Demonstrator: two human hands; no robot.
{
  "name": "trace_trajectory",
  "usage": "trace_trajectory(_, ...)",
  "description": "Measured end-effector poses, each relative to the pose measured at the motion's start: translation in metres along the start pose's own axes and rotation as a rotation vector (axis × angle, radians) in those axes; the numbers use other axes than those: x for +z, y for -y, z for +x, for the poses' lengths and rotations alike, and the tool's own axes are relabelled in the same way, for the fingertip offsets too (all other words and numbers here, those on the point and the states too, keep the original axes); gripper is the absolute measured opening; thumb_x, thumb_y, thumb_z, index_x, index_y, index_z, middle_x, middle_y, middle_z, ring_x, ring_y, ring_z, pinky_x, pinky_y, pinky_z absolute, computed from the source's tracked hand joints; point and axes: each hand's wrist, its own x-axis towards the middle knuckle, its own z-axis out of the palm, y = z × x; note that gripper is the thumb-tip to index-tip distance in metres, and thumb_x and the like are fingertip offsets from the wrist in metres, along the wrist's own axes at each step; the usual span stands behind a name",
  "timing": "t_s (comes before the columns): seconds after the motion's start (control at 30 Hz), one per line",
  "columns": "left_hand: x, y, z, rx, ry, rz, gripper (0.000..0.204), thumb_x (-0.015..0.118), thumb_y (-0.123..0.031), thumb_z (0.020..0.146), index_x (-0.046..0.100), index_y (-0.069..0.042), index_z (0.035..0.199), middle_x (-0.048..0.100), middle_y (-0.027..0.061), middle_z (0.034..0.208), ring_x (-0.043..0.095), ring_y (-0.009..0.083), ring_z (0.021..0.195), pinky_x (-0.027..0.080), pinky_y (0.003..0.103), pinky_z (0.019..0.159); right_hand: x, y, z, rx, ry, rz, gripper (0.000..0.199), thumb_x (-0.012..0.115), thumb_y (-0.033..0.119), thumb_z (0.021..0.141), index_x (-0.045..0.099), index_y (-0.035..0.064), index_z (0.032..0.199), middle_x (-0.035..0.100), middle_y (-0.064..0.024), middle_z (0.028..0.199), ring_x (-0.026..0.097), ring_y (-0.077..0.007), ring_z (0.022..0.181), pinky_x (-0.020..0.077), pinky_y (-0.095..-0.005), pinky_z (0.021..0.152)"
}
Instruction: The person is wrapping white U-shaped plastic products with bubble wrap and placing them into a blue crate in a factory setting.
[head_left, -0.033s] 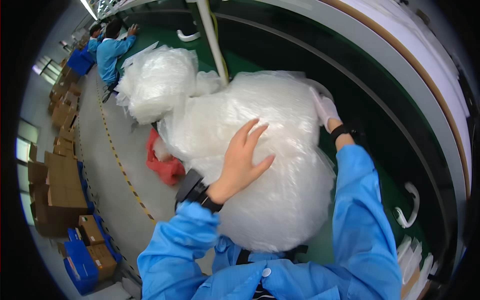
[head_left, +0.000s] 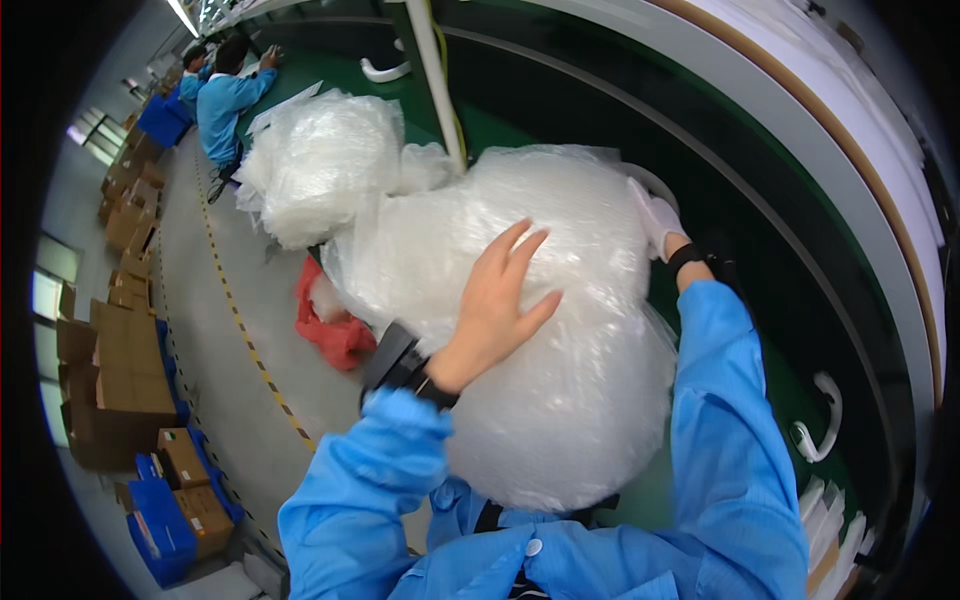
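Note:
A large heap of clear bubble wrap lies in front of me, bulging over the near edge of the green work surface. My left hand is bare, with fingers spread, over the middle of the heap; whether it presses on the wrap I cannot tell. At the heap's far right edge is my right hand, in a white glove, its fingers stretched along the wrap. A white curved part shows just beyond those fingers, partly hidden by them. Another bundle of bubble wrap adjoins the heap at the far left.
A pale post rises behind the heap. White curved handles lie at the right and far back. A red bag is below the heap's left side. Cardboard boxes line the left aisle. Co-workers sit far left.
Both hands and the bubble wrap appear slightly farther right and lower in the picture, as the whole view shifts a little. The hands keep their poses.

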Motion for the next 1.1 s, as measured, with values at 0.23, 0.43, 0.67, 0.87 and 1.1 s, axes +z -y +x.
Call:
trace_trajectory(0.23, 0.061, 0.093, 0.022, -0.203, 0.158, -0.1, 0.075, 0.066, -0.029, 0.074, 0.032, 0.0, 0.134, 0.036, 0.0221, 0.133, 0.036, 0.0381, 0.12, 0.031, 0.041, 0.102, 0.023, 0.002, -0.002, 0.021, 0.349, 0.676, 0.061, 0.043, 0.056, 0.089, 0.046, 0.0103, 0.13, 0.051, -0.0053, 0.126, 0.046, -0.0211, 0.115, 0.0366, -0.0291, 0.097)
trace_trajectory(0.43, 0.044, 0.064, 0.03, -0.154, -0.035, -0.104, 0.091, 0.07, -0.018, 0.068, 0.018, 0.006, 0.138, 0.027, 0.0267, 0.138, 0.029, 0.0418, 0.126, 0.027, 0.041, 0.106, 0.016, 0.038, 0.002, -0.726, 0.407, 0.119, 0.041, 0.057, 0.016, 0.084, 0.048, 0.0075, 0.123, 0.046, -0.0142, 0.128, 0.044, -0.0238, 0.118, 0.0343, -0.0307, 0.101)
trace_trajectory(0.67, -0.082, 0.016, -0.007, 0.02, -0.58, 0.521, 0.088, 0.074, -0.016, 0.06, 0.03, 0.008, 0.133, 0.025, 0.0269, 0.14, 0.031, 0.0422, 0.125, 0.03, 0.044, 0.101, 0.046, 0.163, -0.076, -1.242, 0.567, 0.107, 0.043, 0.06, 0.021, 0.083, 0.049, 0.0092, 0.123, 0.045, -0.0114, 0.129, 0.042, -0.0264, 0.119, 0.0317, -0.0391, 0.102)
trace_trajectory(0.87, -0.111, 0.002, -0.034, -0.008, -0.505, 0.642, 0.075, 0.073, -0.013, 0.062, 0.041, 0.005, 0.128, 0.038, 0.0227, 0.134, 0.039, 0.0378, 0.12, 0.031, 0.043, 0.099, 0.139, 0.153, -0.089, -1.047, 0.698, 0.326, 0.047, 0.056, 0.035, 0.087, 0.049, 0.0096, 0.125, 0.046, -0.0084, 0.129, 0.043, -0.024, 0.118, 0.0331, -0.0365, 0.1)
trace_trajectory(1.1, 0.006, 0.139, -0.086, 0.165, -0.062, 1.104, 0.052, 0.057, -0.026, 0.08, 0.046, -0.002, 0.125, 0.038, 0.0203, 0.136, 0.04, 0.0333, 0.121, 0.028, 0.047, 0.102, 0.107, 0.073, -0.065, -0.652, -0.005, -0.501, 0.062, 0.058, 0.051, 0.077, 0.057, 0.0011, 0.113, 0.061, -0.0198, 0.106, 0.058, -0.0345, 0.098, 0.0462, -0.0376, 0.085)
